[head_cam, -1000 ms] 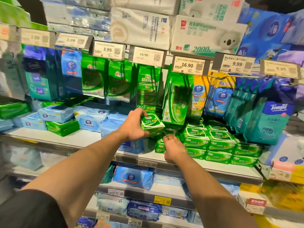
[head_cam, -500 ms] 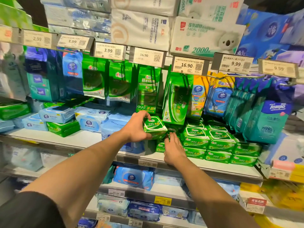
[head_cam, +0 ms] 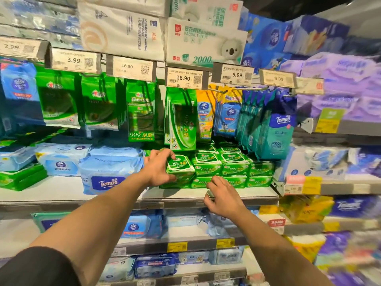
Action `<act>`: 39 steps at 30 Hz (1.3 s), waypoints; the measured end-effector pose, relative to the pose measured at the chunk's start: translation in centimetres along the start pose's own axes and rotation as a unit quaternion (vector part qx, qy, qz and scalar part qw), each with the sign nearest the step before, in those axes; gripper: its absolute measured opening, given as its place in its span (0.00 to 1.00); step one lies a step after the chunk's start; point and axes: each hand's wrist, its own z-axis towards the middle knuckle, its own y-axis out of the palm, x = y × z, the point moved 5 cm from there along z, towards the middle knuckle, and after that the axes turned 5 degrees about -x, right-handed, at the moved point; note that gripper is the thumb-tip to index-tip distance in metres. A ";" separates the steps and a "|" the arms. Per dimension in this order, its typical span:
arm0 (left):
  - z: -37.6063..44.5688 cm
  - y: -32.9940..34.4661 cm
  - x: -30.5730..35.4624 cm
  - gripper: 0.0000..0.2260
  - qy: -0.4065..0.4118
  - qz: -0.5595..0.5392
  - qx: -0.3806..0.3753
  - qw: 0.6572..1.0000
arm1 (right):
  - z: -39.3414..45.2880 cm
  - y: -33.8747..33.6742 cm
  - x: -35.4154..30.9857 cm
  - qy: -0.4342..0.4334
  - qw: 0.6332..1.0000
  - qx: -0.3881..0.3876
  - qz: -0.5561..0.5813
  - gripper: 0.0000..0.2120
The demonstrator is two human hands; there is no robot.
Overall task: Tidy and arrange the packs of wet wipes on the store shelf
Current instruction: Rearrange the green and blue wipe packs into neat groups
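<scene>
head cam: left hand (head_cam: 157, 169) fingers grip green pack (head_cam: 179, 167) on shelf (head_cam: 61, 193); right hand (head_cam: 223, 198) fingers loosely curled.

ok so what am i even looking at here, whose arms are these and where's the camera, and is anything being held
There is no machine here. The two bare arms belong to a person, and the single picture comes from a wide-angle camera worn on their head, looking forward and down at a store shelf.

The left hand has its fingers curled round a small green pack of wet wipes, at the left end of a stacked row of matching green packs. The right hand is lower, at the shelf's front edge, with fingers loosely curled; it appears to hold nothing.

To the left lies a larger blue Tempo pack. Above, more packs hang from hooks under price tags reading 16.90 and 9.99. The right side of the picture is blurred.
</scene>
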 end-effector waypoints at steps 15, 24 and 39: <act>2.8 2.5 -1.0 0.22 0.015 0.027 0.006 1.000 | -1.3 1.0 1.5 0.029 0.997 -0.056 -0.038 0.18; 2.7 3.1 -0.8 0.19 0.008 0.109 -0.008 0.994 | -1.4 2.1 1.5 0.030 0.994 -0.089 -0.053 0.24; -0.2 2.3 -0.2 0.31 -0.032 0.211 -0.003 0.977 | -2.1 0.9 -0.1 0.015 0.993 -0.108 -0.052 0.16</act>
